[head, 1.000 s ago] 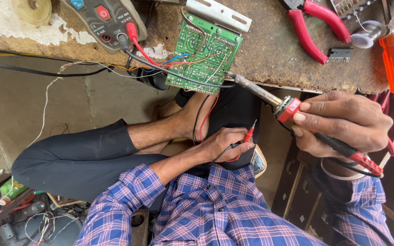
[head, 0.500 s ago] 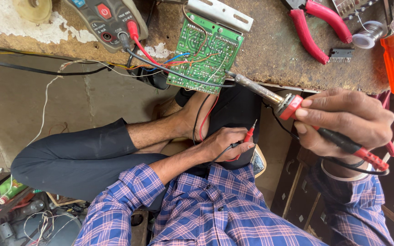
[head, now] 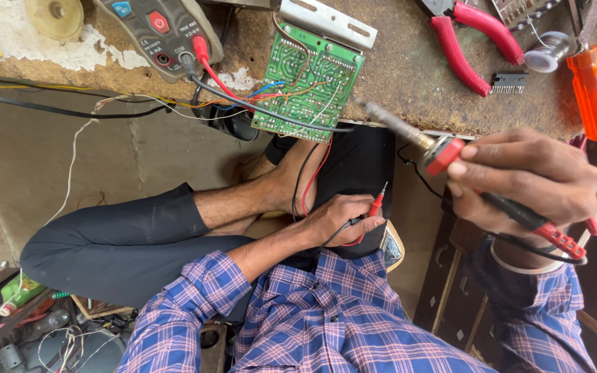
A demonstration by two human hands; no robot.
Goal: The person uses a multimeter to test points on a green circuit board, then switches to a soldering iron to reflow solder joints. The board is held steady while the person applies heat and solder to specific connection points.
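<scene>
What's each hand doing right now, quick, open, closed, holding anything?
Left hand: closed, holding the red probe.
Right hand: closed around the soldering iron and a black-and-red tool.

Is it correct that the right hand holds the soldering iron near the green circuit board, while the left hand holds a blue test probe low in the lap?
Not quite. The head view shows the probe in the left hand is red, not blue. The rest stands: the right hand holds the soldering iron with its tip near the green circuit board.

Right hand (head: 526, 181) grips soldering iron (head: 409, 133) near circuit board (head: 310, 83); left hand (head: 343, 217) holds red probe (head: 376, 206).
</scene>
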